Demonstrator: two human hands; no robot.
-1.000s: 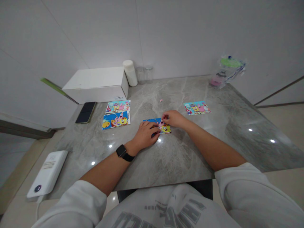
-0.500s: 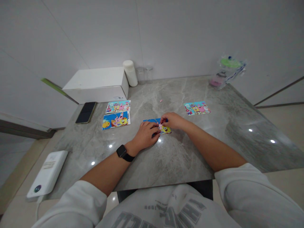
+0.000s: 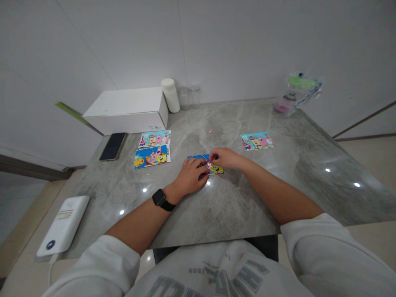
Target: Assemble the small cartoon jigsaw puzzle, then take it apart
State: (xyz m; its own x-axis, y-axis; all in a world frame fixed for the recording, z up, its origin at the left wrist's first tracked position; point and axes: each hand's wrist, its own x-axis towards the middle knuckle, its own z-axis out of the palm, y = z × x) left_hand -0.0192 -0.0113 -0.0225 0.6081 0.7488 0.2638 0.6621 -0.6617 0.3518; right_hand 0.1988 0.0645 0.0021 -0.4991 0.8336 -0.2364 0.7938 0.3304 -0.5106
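We're resting left hand on blue card, fingers unclenched; holding right hand at pink piece, can't tell if pinching. Similar card lying left.

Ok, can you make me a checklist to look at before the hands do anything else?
1. Left hand on the middle blue card: ok, resting there.
2. Whole middle card visible: not ok, hands cover part.
3. Right hand gripping something: cannot tell, its fingertips are too small to read.
4. Other blue card uncovered: ok, lying to the left.
5. Small pink bit clear of the hands: ok, it's beyond them.
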